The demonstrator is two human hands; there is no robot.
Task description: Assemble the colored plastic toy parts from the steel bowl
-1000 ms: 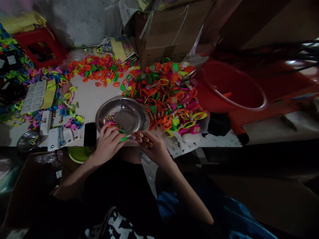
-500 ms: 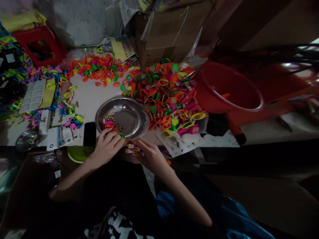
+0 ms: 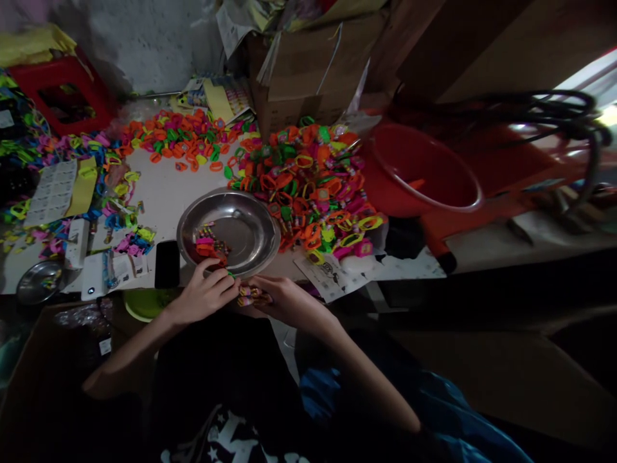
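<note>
My left hand (image 3: 206,294) is closed at the near rim of a steel bowl (image 3: 263,257), pinching a small green plastic piece (image 3: 231,275) that mostly hides behind the fingers. Right beside it, the fingers of my right hand (image 3: 284,299) curl round several small pink-and-yellow wrapped rolls (image 3: 248,296). The two hands' fingertips meet or nearly meet; the exact contact is hidden. Inside the bowl, on its left, lie orange and pink plastic pieces (image 3: 206,247) with small printed rolls among them. A large heap of bright toy watches (image 3: 313,193) spreads just right of the bowl.
A black phone (image 3: 167,264) lies left of the bowl, with a white power strip (image 3: 77,243) and a small metal dish (image 3: 41,281) farther left. At the right stands a red basin (image 3: 424,170). Behind the heap is a cardboard box (image 3: 308,71); a red stool (image 3: 65,93) stands back left.
The view has shifted slightly, so the table's things sit a little farther left. Both hands keep their grip below the bowl's near rim, with only small finger movement.
</note>
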